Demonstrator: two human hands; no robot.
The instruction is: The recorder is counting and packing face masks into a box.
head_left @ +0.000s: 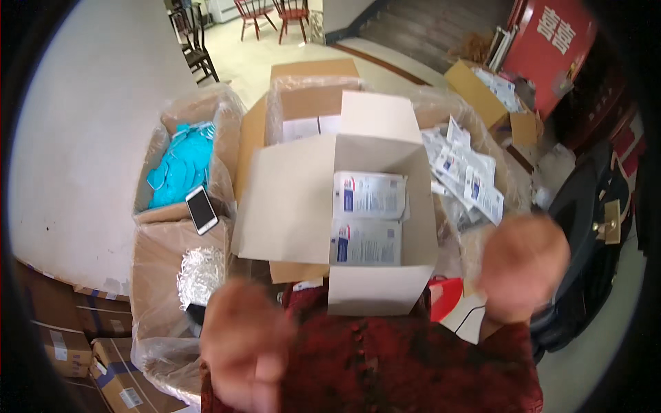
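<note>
My left hand point(244, 344) is raised in front of my dark red patterned garment, near the box of white strips; its fingers look curled but are smeared by motion. On the far right side my right hand point(525, 267) is up beside the box of loose packets, too blurred to show its fingers. Between them stands an open white carton point(286, 199) with its flaps spread. Inside it lie two stacks of flat printed packets, a far packet stack point(370, 195) and a near packet stack point(366, 242). Neither hand touches the carton.
Left, a plastic-lined box holds blue face masks point(182, 162), with a phone point(202, 210) at its edge. White strips point(201, 277) fill the box nearer me. Loose packets point(468, 172) lie in the right box. Sealed cartons point(113, 372) sit lower left; a black bag point(585, 234) is right.
</note>
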